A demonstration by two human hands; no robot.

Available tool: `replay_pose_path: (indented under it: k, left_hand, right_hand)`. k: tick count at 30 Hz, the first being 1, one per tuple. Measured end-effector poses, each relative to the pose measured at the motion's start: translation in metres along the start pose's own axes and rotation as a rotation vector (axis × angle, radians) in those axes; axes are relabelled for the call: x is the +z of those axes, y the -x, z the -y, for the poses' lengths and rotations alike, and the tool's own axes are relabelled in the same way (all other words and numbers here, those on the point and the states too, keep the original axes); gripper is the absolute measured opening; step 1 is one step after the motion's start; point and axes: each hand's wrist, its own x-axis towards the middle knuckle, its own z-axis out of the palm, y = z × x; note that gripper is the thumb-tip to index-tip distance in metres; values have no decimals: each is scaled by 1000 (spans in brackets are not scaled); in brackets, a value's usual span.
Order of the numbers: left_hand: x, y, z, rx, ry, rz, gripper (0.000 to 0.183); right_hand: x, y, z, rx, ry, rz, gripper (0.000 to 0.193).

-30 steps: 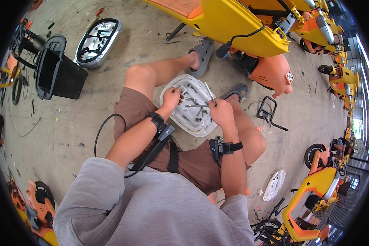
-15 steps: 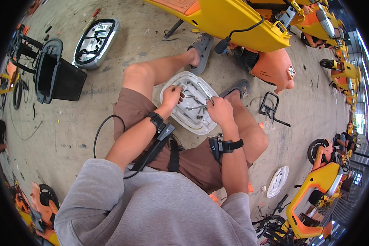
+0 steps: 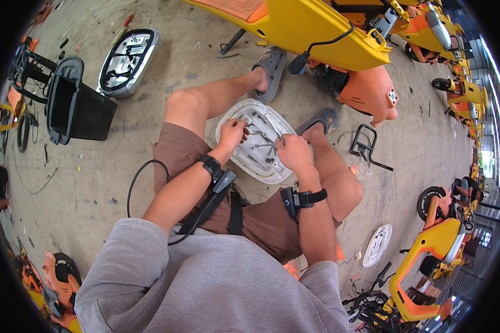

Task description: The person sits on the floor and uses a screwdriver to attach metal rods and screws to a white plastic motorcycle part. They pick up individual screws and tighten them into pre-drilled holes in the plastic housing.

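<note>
A white plastic cover [image 3: 255,145], turned hollow side up like a shallow tray, lay on the concrete between the seated person's bare legs, and inside it sat a loose scatter of bolts and screws [image 3: 261,147] and other small metal pieces. The left hand [image 3: 231,133] reached into the cover's left part, fingers bent down among the hardware, though I could not tell whether it pinched anything. The right hand [image 3: 293,152] rested over the cover's right edge, fingers curled, with a slim metal tool [image 3: 275,129] poking up from its grip across the tray. Both wrists wore black straps with small devices. Grey sandals [image 3: 269,65] sat on the feet just beyond the cover. Farther left stood a black open bin [image 3: 72,108], its inside dark, and beside it a grey oval housing [image 3: 129,53]. A yellow scooter body [image 3: 305,25] lay across the top.
</note>
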Motion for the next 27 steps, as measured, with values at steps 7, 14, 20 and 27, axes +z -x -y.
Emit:
replay_pose_path:
  k: [7,14,20,27]
  left_hand:
    - [0,2,-2,2,8,0,25]
    - [-1,0,1,-17,-12,3,25]
    - [-1,-1,4,-23,-15,14,26]
    - [2,-2,6,-5,6,-6,26]
  right_hand:
    - [-2,1,1,-3,-12,-7,27]
    - [1,2,1,-20,-26,-10,26]
    - [1,3,4,-35,-42,-14,27]
    - [7,0,-1,-73,-90,-10,28]
